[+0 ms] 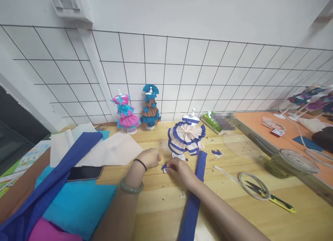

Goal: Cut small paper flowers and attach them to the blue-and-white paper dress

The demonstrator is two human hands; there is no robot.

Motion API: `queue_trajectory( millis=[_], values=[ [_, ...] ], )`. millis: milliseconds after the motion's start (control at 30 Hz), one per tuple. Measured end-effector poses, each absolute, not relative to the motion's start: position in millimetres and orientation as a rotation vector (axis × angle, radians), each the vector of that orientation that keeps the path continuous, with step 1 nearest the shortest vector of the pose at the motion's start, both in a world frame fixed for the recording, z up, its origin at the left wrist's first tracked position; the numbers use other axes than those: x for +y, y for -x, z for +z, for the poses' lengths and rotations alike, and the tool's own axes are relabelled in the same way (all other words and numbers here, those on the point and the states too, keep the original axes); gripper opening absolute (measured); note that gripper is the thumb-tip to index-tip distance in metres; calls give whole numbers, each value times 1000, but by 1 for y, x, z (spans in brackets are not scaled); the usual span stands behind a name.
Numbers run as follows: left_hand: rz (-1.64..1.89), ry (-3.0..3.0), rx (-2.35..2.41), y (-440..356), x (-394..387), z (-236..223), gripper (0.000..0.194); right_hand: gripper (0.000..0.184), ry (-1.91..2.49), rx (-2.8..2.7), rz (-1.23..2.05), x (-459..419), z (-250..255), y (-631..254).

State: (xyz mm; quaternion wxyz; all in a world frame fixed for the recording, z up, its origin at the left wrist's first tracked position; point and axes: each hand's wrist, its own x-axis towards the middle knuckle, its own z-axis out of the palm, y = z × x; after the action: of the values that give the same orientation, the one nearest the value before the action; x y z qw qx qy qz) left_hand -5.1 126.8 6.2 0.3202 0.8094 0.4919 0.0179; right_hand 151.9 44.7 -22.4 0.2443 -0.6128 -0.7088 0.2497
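My right hand (180,171) pinches a small blue and white paper scrap (164,168) just above the wooden table. Close on its left, my left hand (151,158) is closed with its fingers curled under; whatever it may hold is hidden. Behind both hands stands a small white dress form (191,115) wearing a cream paper dress with blue edging (186,138), fanned at the front. A long blue crepe paper strip (200,166) runs from beside the dress to the near edge, partly under my right forearm.
Scissors (281,202) lie under a tape roll (254,186) at right. Beyond are a larger tape roll (291,163) and a clear disc (243,146). Two dressed forms, one pink (127,119), one teal and brown (151,111), stand behind. Crepe sheets (80,203) partly cover a phone (84,173).
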Motion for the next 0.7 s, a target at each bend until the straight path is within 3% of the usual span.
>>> queue_trajectory(
  millis=[267,700],
  values=[
    [-110,-2134,1221,-4,123,10,14,9,1584,-1916,683,44,-27,-156],
    [-145,-2106,1235,-5,121,15,13,13,1391,-1940,701,39,-29,-164]
  ],
)
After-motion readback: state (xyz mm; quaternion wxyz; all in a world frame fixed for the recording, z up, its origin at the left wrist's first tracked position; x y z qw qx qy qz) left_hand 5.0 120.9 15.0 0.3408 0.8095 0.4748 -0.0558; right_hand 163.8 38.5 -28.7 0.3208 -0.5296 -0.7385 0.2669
